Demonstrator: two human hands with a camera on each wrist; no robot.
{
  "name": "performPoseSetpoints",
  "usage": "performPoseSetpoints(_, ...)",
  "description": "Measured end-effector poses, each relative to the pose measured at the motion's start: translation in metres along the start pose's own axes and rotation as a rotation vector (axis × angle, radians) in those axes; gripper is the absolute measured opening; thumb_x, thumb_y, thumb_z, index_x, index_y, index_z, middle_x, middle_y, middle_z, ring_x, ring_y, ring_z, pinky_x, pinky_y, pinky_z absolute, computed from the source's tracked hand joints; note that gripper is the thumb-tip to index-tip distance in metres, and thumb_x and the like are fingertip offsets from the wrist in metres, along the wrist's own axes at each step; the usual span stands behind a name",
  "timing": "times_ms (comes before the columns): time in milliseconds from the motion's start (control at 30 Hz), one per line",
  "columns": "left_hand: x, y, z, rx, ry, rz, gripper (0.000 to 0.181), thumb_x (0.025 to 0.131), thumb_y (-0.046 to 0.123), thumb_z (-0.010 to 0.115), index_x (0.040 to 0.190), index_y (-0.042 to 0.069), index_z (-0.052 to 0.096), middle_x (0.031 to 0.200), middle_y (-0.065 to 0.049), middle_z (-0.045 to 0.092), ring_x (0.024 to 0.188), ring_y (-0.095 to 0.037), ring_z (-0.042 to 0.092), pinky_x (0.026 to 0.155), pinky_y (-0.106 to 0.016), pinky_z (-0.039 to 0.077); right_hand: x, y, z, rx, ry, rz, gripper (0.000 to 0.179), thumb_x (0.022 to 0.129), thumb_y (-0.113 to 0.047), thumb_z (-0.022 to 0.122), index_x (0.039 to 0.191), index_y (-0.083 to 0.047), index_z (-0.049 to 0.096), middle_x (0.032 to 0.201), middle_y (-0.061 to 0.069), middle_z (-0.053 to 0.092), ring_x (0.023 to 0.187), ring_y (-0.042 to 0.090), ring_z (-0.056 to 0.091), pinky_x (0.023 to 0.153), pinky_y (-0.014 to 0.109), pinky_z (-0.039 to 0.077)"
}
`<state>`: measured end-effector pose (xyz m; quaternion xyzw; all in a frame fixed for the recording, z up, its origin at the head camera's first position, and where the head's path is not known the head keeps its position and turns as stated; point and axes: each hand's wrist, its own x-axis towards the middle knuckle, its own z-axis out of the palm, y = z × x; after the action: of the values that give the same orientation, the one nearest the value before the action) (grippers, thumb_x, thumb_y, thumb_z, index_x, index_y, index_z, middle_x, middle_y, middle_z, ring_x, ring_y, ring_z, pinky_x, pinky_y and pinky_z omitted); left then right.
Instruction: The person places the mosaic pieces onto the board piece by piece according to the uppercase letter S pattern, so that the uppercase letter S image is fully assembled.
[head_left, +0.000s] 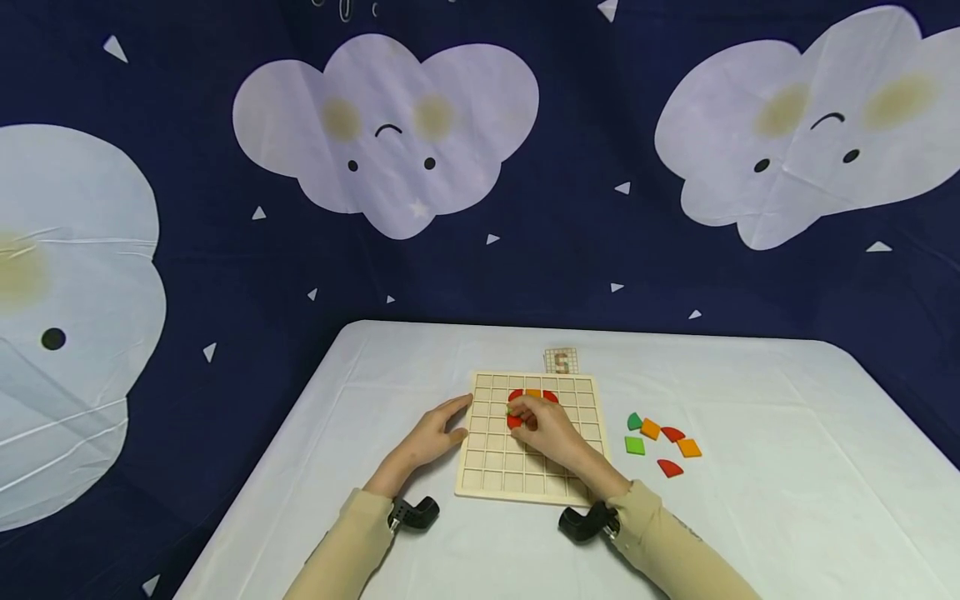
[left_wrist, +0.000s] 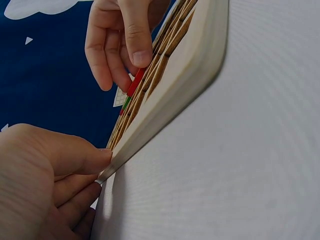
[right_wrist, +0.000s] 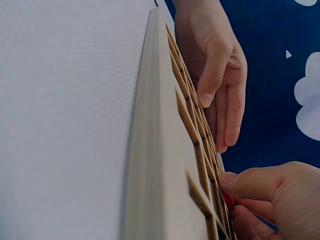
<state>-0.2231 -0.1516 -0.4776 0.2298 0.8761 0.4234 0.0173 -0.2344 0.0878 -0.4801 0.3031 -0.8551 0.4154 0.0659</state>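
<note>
My right hand [head_left: 546, 429] is over the wooden grid board [head_left: 487, 482], its thumb and fingers pinching a red piece [head_left: 513, 422] low at the grid. Between thumb and finger in the right wrist view, a bit of the red piece [right_wrist: 229, 201] shows. A green piece [left_wrist: 126, 104] lies just beyond it, largely covered by my fingers in the head view. Across the top of this group are a red quarter-circle [head_left: 515, 394], an orange square [head_left: 533, 392] and another red quarter-circle [head_left: 551, 397]. My left hand [head_left: 429, 433] touches the board's left edge with thumb and fairly straight fingers.
Right of the board lie loose pieces: a dark green quarter-circle [head_left: 635, 421], a light green one [head_left: 634, 445], orange ones [head_left: 689, 448] and red quarter-circles [head_left: 670, 468]. A small pattern card [head_left: 561, 361] sits behind the board on the white table [head_left: 795, 500].
</note>
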Motion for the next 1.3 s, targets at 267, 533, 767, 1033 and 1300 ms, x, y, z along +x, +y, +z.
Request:
performPoseSetpoints(267,0.001,0.0,0.0,-0.003,-0.002,-0.001,0.058,0.086,-0.003,0.058,0.14,-0.008,0.037,0.143,-0.022,0.039,0.134,-0.034,0.033,0.11,-0.044,0.027,-0.002,0.0,-0.001,0.012,0.003,0.008,0.032,0.078,0.002,0.071,0.11,-0.001,0.064,0.099,0.005,0.066,0.087,0.02,0.061,0.075,0.028,0.053)
performPoseSetpoints(533,0.002,0.0,0.001,0.008,0.003,-0.005,0.058,0.086,-0.002,0.059,0.14,-0.007,0.038,0.143,-0.021,0.04,0.134,-0.034,0.033,0.11,-0.044,0.026,-0.003,-0.001,-0.002,0.014,0.01,0.027,0.029,0.08,0.001,0.071,0.107,-0.003,0.065,0.098,0.003,0.067,0.087,0.018,0.062,0.074,0.027,0.053)
performPoseSetpoints(767,0.001,-0.001,0.0,0.02,0.007,0.01,0.058,0.085,-0.001,0.06,0.139,-0.008,0.039,0.142,-0.022,0.04,0.133,-0.034,0.034,0.11,-0.045,0.026,0.001,-0.013,-0.014,0.183,0.053,0.14,0.023,0.084,-0.006,0.07,0.106,-0.005,0.066,0.098,0.005,0.069,0.087,0.014,0.063,0.074,0.027,0.053)
performPoseSetpoints(1033,0.001,-0.002,0.002,0.02,0.007,0.001,0.058,0.086,-0.001,0.059,0.14,-0.007,0.039,0.142,-0.021,0.04,0.133,-0.034,0.034,0.11,-0.045,0.027,0.001,-0.023,-0.026,0.354,0.03,0.186,0.03,0.086,-0.008,0.069,0.114,0.002,0.063,0.111,0.018,0.064,0.097,0.026,0.063,0.08,0.028,0.053)
performPoseSetpoints(1300,0.001,-0.002,0.001,0.039,0.01,0.007,0.058,0.086,0.0,0.06,0.139,-0.007,0.039,0.142,-0.021,0.041,0.133,-0.034,0.034,0.11,-0.045,0.027,-0.004,-0.021,-0.049,0.376,0.049,0.198,0.035,0.085,-0.015,0.071,0.117,-0.003,0.063,0.117,0.015,0.062,0.104,0.029,0.061,0.082,0.026,0.053)
